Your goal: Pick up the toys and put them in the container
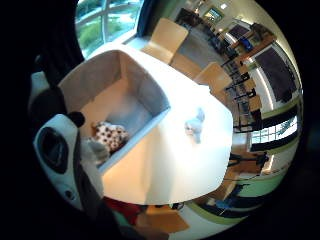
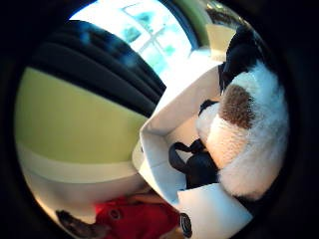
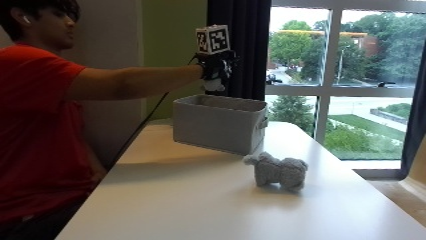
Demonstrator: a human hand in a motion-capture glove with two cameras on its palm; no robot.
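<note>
Grip [image 3: 214, 67] clutches black-and-white plush toy [image 2: 249, 124] above grey container [image 3: 219, 122]; no writing legible.

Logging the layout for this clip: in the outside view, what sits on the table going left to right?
Grey bin, with the gloved hand above it → grey plush toy, standing apart from the bin on the table.

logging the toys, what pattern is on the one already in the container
White with brown spots: the spotted toy lies inside the container, best seen in the little finger side palm view.
</note>
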